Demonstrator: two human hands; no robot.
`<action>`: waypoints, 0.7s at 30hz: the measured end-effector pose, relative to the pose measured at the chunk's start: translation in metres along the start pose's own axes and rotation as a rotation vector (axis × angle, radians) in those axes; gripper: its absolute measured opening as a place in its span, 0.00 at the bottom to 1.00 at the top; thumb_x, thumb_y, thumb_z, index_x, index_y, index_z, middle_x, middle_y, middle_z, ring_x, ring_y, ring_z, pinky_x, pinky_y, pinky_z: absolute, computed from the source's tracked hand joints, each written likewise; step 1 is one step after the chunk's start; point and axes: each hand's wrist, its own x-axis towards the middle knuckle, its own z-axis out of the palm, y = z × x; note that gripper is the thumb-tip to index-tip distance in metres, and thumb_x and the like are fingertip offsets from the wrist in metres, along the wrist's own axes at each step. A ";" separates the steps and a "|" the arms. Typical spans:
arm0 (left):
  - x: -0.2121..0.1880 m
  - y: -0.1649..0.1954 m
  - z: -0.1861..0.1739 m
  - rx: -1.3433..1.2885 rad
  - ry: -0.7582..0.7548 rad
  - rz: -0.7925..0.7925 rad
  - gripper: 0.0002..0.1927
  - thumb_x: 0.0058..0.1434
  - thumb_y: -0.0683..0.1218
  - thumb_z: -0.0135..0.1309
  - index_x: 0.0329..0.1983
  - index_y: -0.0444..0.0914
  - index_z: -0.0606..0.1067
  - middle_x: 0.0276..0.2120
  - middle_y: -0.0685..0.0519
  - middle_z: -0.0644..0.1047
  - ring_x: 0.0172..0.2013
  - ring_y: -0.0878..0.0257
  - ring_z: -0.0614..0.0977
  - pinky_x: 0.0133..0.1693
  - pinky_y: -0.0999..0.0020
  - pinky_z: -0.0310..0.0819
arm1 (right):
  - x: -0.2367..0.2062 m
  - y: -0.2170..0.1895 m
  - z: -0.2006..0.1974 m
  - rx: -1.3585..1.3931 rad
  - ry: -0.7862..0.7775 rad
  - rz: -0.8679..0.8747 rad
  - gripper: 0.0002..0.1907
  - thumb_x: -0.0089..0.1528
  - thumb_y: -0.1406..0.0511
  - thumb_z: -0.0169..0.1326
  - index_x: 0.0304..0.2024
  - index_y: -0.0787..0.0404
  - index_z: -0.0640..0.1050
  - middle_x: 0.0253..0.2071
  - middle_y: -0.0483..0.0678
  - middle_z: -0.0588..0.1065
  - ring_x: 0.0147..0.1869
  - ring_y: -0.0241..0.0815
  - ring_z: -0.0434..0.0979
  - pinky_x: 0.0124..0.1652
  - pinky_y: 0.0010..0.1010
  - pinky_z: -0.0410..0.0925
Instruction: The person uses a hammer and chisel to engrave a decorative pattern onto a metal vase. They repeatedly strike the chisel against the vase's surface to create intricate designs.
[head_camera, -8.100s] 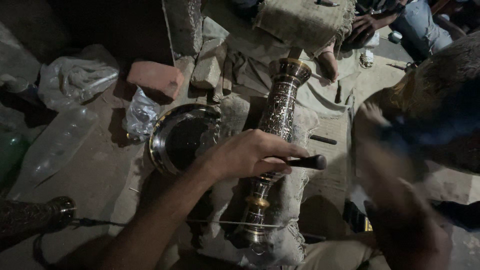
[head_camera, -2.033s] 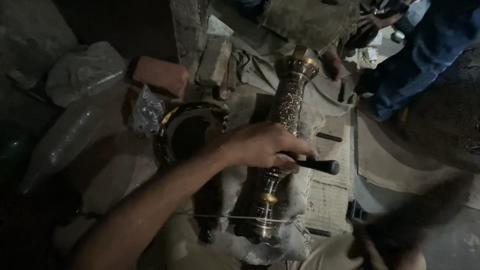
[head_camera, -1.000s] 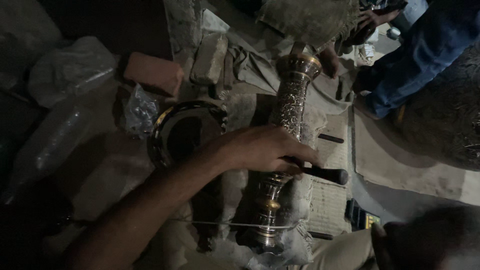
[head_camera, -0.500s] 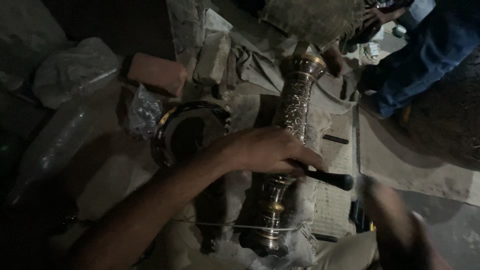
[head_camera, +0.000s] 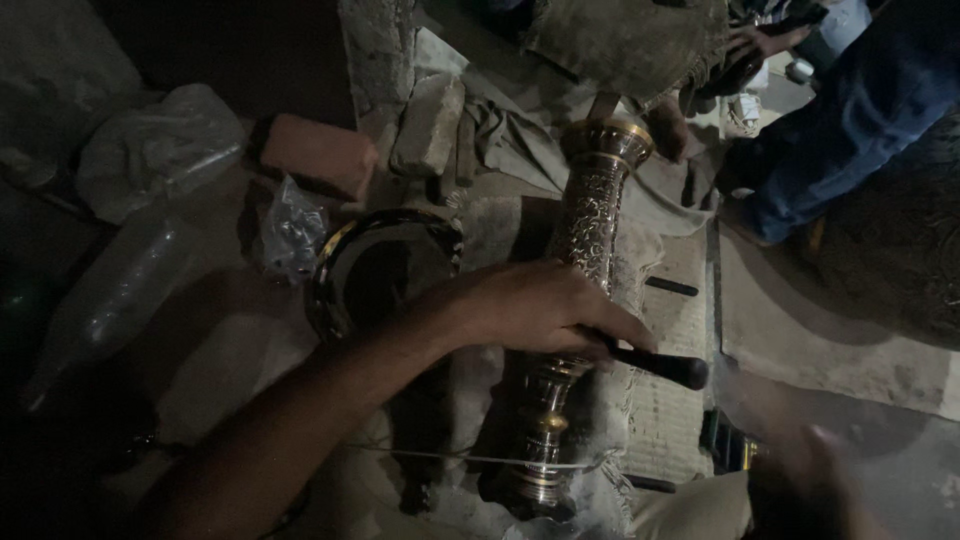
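My left hand (head_camera: 530, 310) reaches in from the lower left and is closed around a dark-handled tool (head_camera: 668, 368), held across an engraved brass vase (head_camera: 592, 215). The vase lies on its side on a pale cloth (head_camera: 665, 430), with its flared mouth pointing away from me and its narrow foot toward me. The tool's black handle sticks out to the right of my fingers. My right hand (head_camera: 805, 485) is only a dark blur at the bottom right, apart from the vase, and its fingers cannot be made out.
A round dark metal dish (head_camera: 372, 270) lies left of the vase. Beyond it are a reddish brick (head_camera: 315, 155), a grey stone (head_camera: 425, 125), plastic bags (head_camera: 160, 145) and a clear bottle (head_camera: 115, 295). Another person's leg in blue jeans (head_camera: 850, 110) stands at the upper right.
My left hand has stayed on the tool over the vase. The blurred right hand has kept moving about at the lower right, and the view has shifted slightly.
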 end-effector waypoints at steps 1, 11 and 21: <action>0.001 0.001 0.000 0.012 -0.016 -0.020 0.22 0.64 0.51 0.58 0.62 0.51 0.75 0.52 0.57 0.83 0.47 0.62 0.87 0.52 0.59 0.79 | 0.000 0.000 0.000 0.010 0.003 0.005 0.38 0.57 0.56 0.60 0.66 0.64 0.67 0.53 0.56 0.74 0.54 0.48 0.78 0.59 0.42 0.71; 0.010 0.007 -0.002 -0.007 0.028 0.055 0.23 0.59 0.45 0.60 0.59 0.46 0.76 0.52 0.54 0.83 0.49 0.61 0.86 0.54 0.59 0.79 | -0.004 -0.010 -0.001 0.150 0.016 -0.017 0.38 0.56 0.57 0.61 0.65 0.65 0.67 0.53 0.56 0.75 0.54 0.48 0.78 0.58 0.42 0.71; 0.016 0.026 0.001 0.081 -0.078 -0.167 0.22 0.60 0.48 0.60 0.59 0.53 0.77 0.44 0.57 0.85 0.40 0.63 0.86 0.45 0.62 0.81 | -0.017 -0.013 -0.004 0.284 0.037 -0.010 0.38 0.55 0.58 0.62 0.65 0.65 0.67 0.52 0.56 0.75 0.54 0.47 0.78 0.58 0.41 0.71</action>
